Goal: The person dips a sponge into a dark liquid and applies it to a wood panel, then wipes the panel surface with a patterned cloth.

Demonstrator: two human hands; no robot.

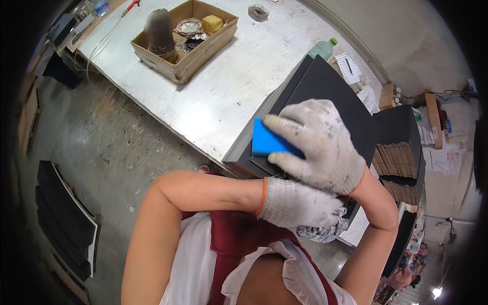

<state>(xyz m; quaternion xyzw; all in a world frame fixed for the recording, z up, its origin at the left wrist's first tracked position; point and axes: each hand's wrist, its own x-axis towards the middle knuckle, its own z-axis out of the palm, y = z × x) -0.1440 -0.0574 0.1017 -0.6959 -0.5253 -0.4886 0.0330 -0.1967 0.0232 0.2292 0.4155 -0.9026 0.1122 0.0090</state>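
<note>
A white, stained knit glove covers my right hand [320, 140]. Its thumb and fingers grip a bright blue rectangular block [272, 140] at the near left corner of a black panel [325, 86], which tops a stack of similar panels. Below it, my left hand [300, 203], gloved in white with an orange cuff, crosses in front of my body. A crumpled rag, grey-white with dark stains [323, 231], is bunched at its fingers, which look closed on it. The right hand partly hides the near edge of the panels.
On the white worktable [178, 107] stands a wooden tray [203, 63] with a dark rounded object, a round lid and a yellow sponge [212, 24]. A green bottle [323, 48] and notepad [348, 68] lie beyond the panels. Stacked boards [396, 160] rise at right; black panels [63, 218] lie lower left.
</note>
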